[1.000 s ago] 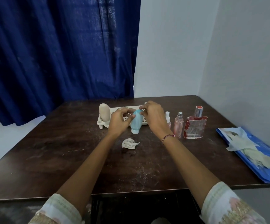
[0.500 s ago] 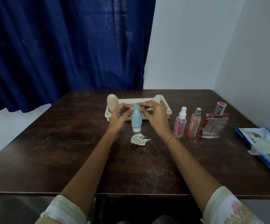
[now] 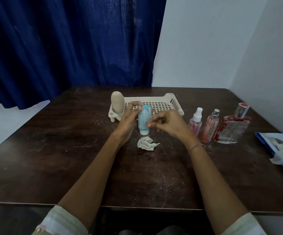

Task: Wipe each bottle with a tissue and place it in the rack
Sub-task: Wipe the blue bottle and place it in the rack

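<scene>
Two hands out over the table (image 3: 52, 158), near the middle. Gripping the blue bottle (image 3: 144, 121) near its top with the left hand (image 3: 128, 119), fingers curled round it from the left. Standing upright on its white cap, just in front of the rack (image 3: 174, 106).

Bunched up by the bottle's right side with the right hand (image 3: 167, 122), fingertips close together and touching or nearly touching it. Cannot tell if anything is pinched in there. Wearing a thin bracelet (image 3: 196, 147) on that wrist.

Lying crumpled on the table just in front of the blue bottle: one tissue (image 3: 145, 144), with no hand on it.

Standing in the left end of the rack: one beige bottle (image 3: 117, 102).

Lined up beside the rack, towards the right edge, all upright: a pink spray bottle (image 3: 195, 122), a pink bottle with a silver cap (image 3: 209, 128) and a red square bottle (image 3: 232, 128).

Lying at the right edge: a blue packet (image 3: 262, 138) with a white sheet on it.
</scene>
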The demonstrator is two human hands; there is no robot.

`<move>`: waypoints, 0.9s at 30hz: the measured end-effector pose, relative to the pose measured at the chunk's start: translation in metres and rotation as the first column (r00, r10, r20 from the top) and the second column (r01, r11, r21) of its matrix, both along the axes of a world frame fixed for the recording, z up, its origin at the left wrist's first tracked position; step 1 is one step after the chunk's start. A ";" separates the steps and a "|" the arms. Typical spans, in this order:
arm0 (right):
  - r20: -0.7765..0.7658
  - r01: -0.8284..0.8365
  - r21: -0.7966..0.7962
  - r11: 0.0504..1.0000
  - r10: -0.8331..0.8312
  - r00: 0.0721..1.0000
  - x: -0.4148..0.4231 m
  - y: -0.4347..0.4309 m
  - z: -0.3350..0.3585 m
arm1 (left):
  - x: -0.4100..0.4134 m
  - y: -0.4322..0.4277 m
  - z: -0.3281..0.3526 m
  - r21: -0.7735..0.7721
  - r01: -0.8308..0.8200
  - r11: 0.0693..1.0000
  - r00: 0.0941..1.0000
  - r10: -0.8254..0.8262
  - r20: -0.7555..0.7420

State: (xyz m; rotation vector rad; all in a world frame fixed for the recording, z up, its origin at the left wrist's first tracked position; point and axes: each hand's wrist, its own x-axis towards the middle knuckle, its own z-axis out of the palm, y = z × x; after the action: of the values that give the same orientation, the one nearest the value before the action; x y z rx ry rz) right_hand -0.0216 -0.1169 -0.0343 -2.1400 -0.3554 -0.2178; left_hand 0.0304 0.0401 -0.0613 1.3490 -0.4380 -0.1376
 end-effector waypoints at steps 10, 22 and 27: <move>-0.147 -0.272 -0.355 0.894 0.234 0.961 0.001 0.014 -0.011 | 0.001 0.009 0.002 -0.090 0.183 0.979 0.980 -0.189 -0.066; 0.134 0.067 0.436 0.897 -0.139 0.981 -0.002 -0.010 0.012 | 0.002 0.011 0.002 -0.088 0.191 0.978 0.979 -0.196 -0.056; 0.062 0.233 0.652 0.721 -0.358 0.932 0.007 0.000 0.005 | 0.001 0.011 0.002 -0.055 0.183 0.982 0.981 -0.186 -0.054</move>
State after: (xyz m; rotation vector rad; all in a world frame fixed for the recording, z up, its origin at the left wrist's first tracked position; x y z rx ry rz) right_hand -0.0150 -0.1166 -0.0297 -1.4799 -0.0155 -0.6361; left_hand 0.0311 0.0507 -0.0589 1.2511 -0.5136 -0.3167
